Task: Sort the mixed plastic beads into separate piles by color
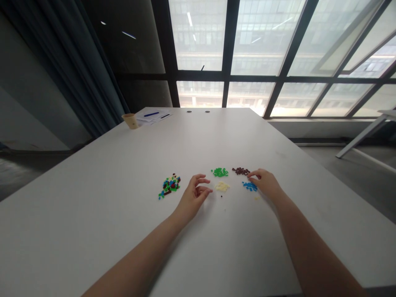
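My left hand (194,193) is above the table beside the cream pile (222,186), its fingers curved and apart with nothing visible between them. On its left lies a mixed pile (170,185) of small green, blue, brown and cream building bricks. My right hand (262,181) is at the right end of the dark brown pile (240,170), just over the blue pile (250,186). Its thumb and fingers are pinched together, and whatever is between the tips is too small to make out. A green pile (220,172) lies behind the cream one.
One dark piece (221,196) and a few cream pieces (256,198) lie loose nearer me. At the far left of the white table (204,140) stand a paper cup (130,121) and papers (151,116) with pens. Windows rise behind the table.
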A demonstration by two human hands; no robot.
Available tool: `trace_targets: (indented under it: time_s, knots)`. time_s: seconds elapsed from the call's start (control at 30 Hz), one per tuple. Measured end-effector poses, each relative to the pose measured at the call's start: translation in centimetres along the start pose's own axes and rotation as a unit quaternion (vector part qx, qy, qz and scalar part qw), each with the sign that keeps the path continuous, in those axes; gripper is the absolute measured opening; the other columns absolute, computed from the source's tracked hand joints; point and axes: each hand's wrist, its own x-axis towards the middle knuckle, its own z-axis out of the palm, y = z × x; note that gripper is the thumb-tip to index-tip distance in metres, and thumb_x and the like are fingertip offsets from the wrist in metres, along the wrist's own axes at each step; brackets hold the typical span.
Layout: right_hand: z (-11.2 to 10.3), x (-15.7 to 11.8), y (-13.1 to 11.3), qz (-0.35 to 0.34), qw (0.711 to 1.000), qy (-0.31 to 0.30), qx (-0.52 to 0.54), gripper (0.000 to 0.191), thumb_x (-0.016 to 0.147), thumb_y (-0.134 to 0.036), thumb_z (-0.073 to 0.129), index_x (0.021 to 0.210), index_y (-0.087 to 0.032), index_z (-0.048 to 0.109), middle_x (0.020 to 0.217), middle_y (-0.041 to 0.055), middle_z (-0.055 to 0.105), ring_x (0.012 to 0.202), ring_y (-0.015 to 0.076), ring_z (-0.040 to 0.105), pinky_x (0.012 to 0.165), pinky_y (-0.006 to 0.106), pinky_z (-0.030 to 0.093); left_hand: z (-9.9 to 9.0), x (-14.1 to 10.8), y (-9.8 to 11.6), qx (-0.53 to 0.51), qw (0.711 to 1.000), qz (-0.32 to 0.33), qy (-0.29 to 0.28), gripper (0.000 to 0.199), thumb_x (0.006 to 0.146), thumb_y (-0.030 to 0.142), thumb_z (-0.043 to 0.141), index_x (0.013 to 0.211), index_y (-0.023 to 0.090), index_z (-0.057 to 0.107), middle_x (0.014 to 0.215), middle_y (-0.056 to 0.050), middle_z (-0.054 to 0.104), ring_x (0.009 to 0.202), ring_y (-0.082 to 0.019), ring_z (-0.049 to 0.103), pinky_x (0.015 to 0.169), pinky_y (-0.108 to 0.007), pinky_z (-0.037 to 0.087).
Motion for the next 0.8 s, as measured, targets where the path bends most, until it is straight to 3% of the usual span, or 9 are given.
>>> trace_targets:
  time_s: [0.2,0.47,0.53,0.63,0.73,0.8]
  knots:
    - [1.3,0.1,0.1,0.048,0.998,-0.028,0.031,0.022,0.067,-0.026,0.053,0.079,-0.018,0.071,0.076,0.0040,0.063,0.067,0.0143,0.053,0.062,0.023,0.037,0.0,0.2,0.1,0.004,1.000,0.006,0.005,0.037,0.074,0.024,0.056,0.106,0.023,0.036,0.100,-0.004,0.050,0.075,-0.009,0.058,0.077,-0.029,0.045]
    - [0.7,0.2,0.2,0.100,0.993,-0.055,0.042,0.028,0.068,-0.021,0.047,0.083,-0.017,0.071,0.050,0.0000,0.056,0.045,0.0101,0.044,0.048,0.022,0.030,-0.4,0.5,0.6,0.009,0.999,0.022,0.036,0.034,0.074,0.023,0.053,0.104,0.020,0.039,0.094,-0.003,0.052,0.072,-0.009,0.058,0.074,-0.029,0.046]
    - [0.6,0.2,0.1,0.108,0.992,-0.056,0.042,0.031,0.068,-0.018,0.044,0.086,-0.018,0.070,0.052,0.0003,0.057,0.044,0.0095,0.043,0.048,0.022,0.030,-1.5,1.1,0.9,0.027,0.995,0.039,0.083,0.032,0.073,0.022,0.053,0.102,0.019,0.041,0.090,-0.002,0.054,0.070,-0.009,0.057,0.071,-0.028,0.046]
    - [0.6,0.1,0.0,0.098,0.992,-0.068,0.034,0.033,0.066,-0.014,0.043,0.084,-0.019,0.071,0.059,0.0010,0.061,0.046,0.0092,0.045,0.049,0.022,0.031,-4.1,2.0,1.5,0.086,0.974,0.071,0.199,0.027,0.073,0.022,0.048,0.100,0.019,0.044,0.087,-0.002,0.056,0.069,-0.010,0.055,0.066,-0.026,0.046]
    - [0.6,0.0,-0.1,0.087,0.993,-0.078,0.027,0.031,0.065,-0.014,0.044,0.077,-0.019,0.071,0.056,0.0007,0.059,0.046,0.0096,0.045,0.048,0.022,0.031,-7.1,2.8,1.9,0.197,0.922,0.114,0.313,0.026,0.075,0.018,0.039,0.099,0.019,0.048,0.086,-0.002,0.057,0.069,-0.011,0.053,0.067,-0.026,0.045]
    - [0.5,-0.1,-0.3,0.086,0.993,-0.069,0.028,0.029,0.065,-0.016,0.044,0.074,-0.018,0.071,0.051,0.0003,0.057,0.045,0.0096,0.044,0.046,0.022,0.029,-8.6,3.0,1.7,0.315,0.889,0.095,0.320,0.025,0.075,0.017,0.037,0.094,0.019,0.053,0.088,-0.004,0.058,0.075,-0.013,0.054,0.073,-0.029,0.045]
